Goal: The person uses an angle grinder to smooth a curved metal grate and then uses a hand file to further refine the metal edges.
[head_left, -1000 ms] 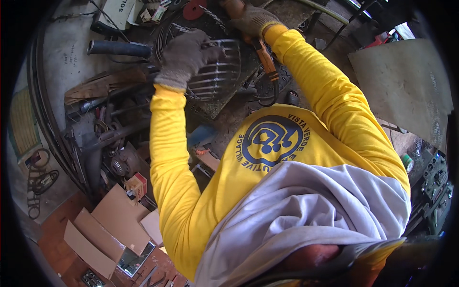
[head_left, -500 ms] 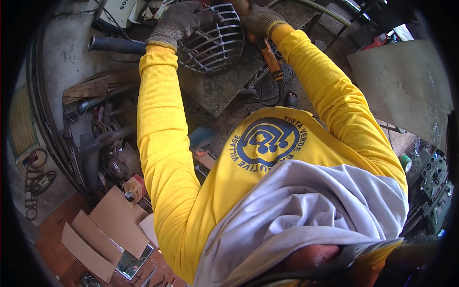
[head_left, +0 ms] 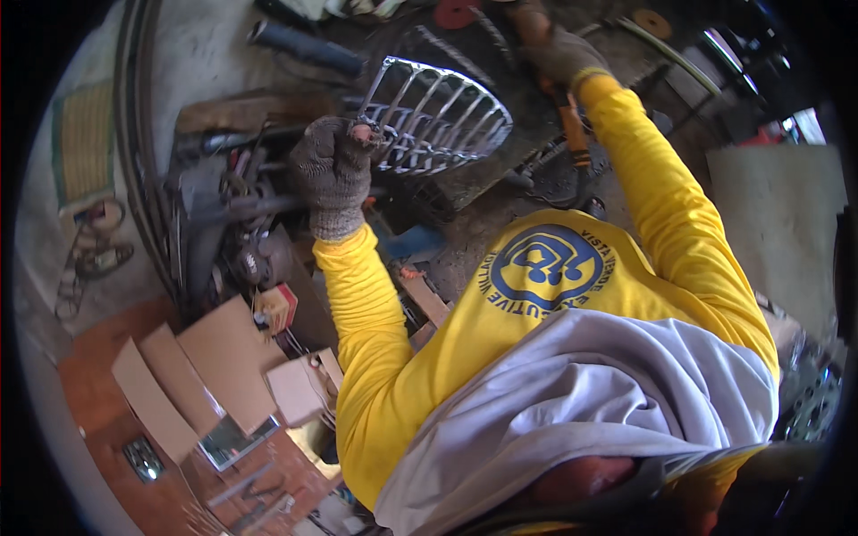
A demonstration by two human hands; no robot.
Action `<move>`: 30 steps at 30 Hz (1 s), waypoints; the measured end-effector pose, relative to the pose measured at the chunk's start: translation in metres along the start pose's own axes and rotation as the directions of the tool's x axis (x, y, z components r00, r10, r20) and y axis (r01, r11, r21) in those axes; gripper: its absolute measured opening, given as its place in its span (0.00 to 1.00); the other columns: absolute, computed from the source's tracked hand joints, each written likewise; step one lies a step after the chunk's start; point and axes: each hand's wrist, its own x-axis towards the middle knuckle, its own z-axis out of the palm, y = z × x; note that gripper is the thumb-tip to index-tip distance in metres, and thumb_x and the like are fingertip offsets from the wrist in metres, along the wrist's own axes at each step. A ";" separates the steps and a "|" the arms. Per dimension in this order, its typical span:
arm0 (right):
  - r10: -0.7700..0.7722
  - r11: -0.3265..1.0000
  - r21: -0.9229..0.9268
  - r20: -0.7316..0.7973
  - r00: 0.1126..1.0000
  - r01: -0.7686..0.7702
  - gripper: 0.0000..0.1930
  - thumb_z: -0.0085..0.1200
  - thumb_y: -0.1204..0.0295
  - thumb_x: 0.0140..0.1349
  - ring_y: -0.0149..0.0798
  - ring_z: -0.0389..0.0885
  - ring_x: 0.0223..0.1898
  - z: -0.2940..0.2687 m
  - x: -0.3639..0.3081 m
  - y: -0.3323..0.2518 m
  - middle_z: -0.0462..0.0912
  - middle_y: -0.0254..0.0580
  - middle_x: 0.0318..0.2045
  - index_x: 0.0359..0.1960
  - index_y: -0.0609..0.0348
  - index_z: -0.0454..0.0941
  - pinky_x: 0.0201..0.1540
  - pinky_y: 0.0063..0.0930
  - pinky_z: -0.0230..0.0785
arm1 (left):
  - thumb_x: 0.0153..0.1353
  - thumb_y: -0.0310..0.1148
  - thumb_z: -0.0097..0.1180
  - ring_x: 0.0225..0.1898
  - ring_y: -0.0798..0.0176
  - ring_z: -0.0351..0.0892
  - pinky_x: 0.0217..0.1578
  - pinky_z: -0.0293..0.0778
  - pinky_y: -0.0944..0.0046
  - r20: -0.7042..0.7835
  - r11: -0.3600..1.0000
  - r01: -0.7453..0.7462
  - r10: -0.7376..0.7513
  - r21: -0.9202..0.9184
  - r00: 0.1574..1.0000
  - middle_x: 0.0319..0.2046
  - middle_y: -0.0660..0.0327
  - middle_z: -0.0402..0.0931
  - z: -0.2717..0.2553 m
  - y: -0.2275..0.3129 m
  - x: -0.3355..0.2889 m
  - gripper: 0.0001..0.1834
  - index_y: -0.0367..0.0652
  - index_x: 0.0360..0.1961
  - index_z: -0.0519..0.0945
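My left hand (head_left: pixel 332 174), in a grey knit glove with a bare thumb tip showing, is closed on the left end of a curved metal grille (head_left: pixel 447 121) made of several bars. The grille is held up, tilted, over the dark worktable (head_left: pixel 500 174). At the upper right, my gloved right hand (head_left: pixel 567 58) is wrapped round an orange power tool (head_left: pixel 572 125) with a black cord, which looks like an angle grinder. Its working end is partly hidden and blurred.
A dark pipe (head_left: pixel 308 46) sticks out at the upper left. A reddish disc (head_left: pixel 456 12) lies at the table's far side. Scrap metal and a motor-like part (head_left: pixel 264 259) crowd the left. Open cardboard (head_left: pixel 223 348) is at the lower left, a large sheet (head_left: pixel 773 232) at the right.
My left hand has come nearer with the grille, lifting and turning it. My right hand with the orange tool has shifted right in the picture; the whole view has also moved.
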 end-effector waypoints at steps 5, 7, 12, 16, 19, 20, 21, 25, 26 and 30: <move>-0.022 0.995 -0.102 -0.221 0.975 0.000 0.46 0.57 0.38 0.55 0.60 0.76 0.59 0.009 0.004 0.008 0.76 0.65 0.57 0.68 0.58 0.63 0.61 0.46 0.68 | 0.63 0.52 0.61 0.28 0.66 0.77 0.33 0.72 0.64 -0.154 0.996 0.079 -0.084 -0.034 0.984 0.25 0.64 0.79 -0.018 0.016 -0.033 0.23 0.40 0.31 0.80; -0.012 0.994 -0.112 -0.240 0.971 -0.015 0.48 0.57 0.38 0.55 0.62 0.73 0.62 0.005 0.002 0.013 0.70 0.69 0.61 0.70 0.56 0.60 0.64 0.49 0.66 | 0.62 0.52 0.62 0.26 0.63 0.78 0.31 0.71 0.63 -0.150 0.992 0.122 -0.126 -0.034 0.981 0.23 0.62 0.79 -0.017 0.033 -0.033 0.23 0.40 0.27 0.80; -0.168 0.982 -0.159 -0.486 0.857 0.103 0.43 0.54 0.38 0.58 0.62 0.75 0.59 0.004 -0.037 0.018 0.72 0.65 0.60 0.69 0.52 0.63 0.61 0.48 0.68 | 0.62 0.52 0.62 0.28 0.60 0.79 0.34 0.72 0.60 -0.151 0.985 0.166 -0.158 0.040 0.976 0.25 0.61 0.80 -0.017 0.041 -0.047 0.23 0.40 0.29 0.81; -0.397 0.885 -0.071 -0.633 0.665 0.461 0.34 0.54 0.44 0.63 0.60 0.77 0.56 0.008 -0.079 0.023 0.75 0.61 0.56 0.64 0.53 0.70 0.58 0.45 0.70 | 0.61 0.51 0.64 0.29 0.60 0.79 0.35 0.72 0.60 -0.155 0.988 0.157 -0.157 -0.008 0.975 0.26 0.61 0.80 -0.016 0.044 -0.051 0.22 0.40 0.30 0.81; -0.529 0.649 0.092 -0.658 0.535 0.755 0.29 0.52 0.49 0.68 0.52 0.80 0.53 0.009 -0.118 0.013 0.80 0.57 0.49 0.59 0.60 0.74 0.54 0.38 0.71 | 0.60 0.49 0.65 0.28 0.62 0.78 0.33 0.71 0.62 -0.173 0.982 0.175 -0.185 -0.070 0.967 0.24 0.61 0.79 -0.013 0.041 -0.055 0.21 0.40 0.28 0.81; -0.551 0.588 0.191 -0.616 0.563 0.786 0.30 0.51 0.48 0.68 0.50 0.80 0.52 0.009 -0.129 0.009 0.80 0.56 0.49 0.59 0.62 0.73 0.54 0.37 0.71 | 0.60 0.49 0.66 0.25 0.64 0.77 0.30 0.70 0.63 -0.207 0.983 0.150 -0.170 -0.110 0.963 0.22 0.63 0.79 -0.007 0.044 -0.052 0.20 0.41 0.26 0.81; -0.574 0.525 0.289 -0.575 0.584 0.800 0.31 0.50 0.48 0.69 0.48 0.81 0.51 0.007 -0.138 0.006 0.81 0.55 0.48 0.59 0.64 0.73 0.54 0.36 0.71 | 0.60 0.49 0.66 0.24 0.66 0.76 0.28 0.69 0.64 -0.219 0.976 0.145 -0.179 -0.160 0.959 0.21 0.64 0.78 -0.003 0.046 -0.049 0.21 0.41 0.25 0.80; -0.663 0.280 0.565 -0.471 0.582 0.776 0.39 0.41 0.39 0.69 0.43 0.81 0.48 0.019 -0.164 -0.013 0.81 0.50 0.48 0.61 0.68 0.71 0.53 0.34 0.71 | 0.59 0.49 0.67 0.23 0.68 0.74 0.27 0.67 0.65 -0.208 0.932 0.204 -0.273 -0.301 0.939 0.19 0.65 0.76 0.007 0.050 -0.049 0.22 0.40 0.24 0.80; -0.677 0.271 0.667 -0.381 0.630 0.694 0.43 0.39 0.36 0.68 0.40 0.81 0.47 0.024 -0.167 -0.013 0.81 0.50 0.48 0.61 0.69 0.71 0.52 0.32 0.71 | 0.58 0.49 0.68 0.23 0.68 0.74 0.27 0.67 0.65 -0.212 0.930 0.216 -0.285 -0.298 0.935 0.19 0.65 0.76 0.010 0.049 -0.051 0.22 0.39 0.24 0.79; -0.662 0.311 0.805 -0.198 0.723 0.506 0.43 0.40 0.35 0.67 0.34 0.81 0.39 0.034 -0.184 -0.014 0.83 0.43 0.37 0.60 0.69 0.73 0.45 0.28 0.73 | 0.58 0.51 0.68 0.26 0.69 0.74 0.29 0.67 0.65 -0.203 0.911 0.271 -0.342 -0.310 0.918 0.21 0.65 0.76 0.015 0.043 -0.055 0.23 0.39 0.25 0.79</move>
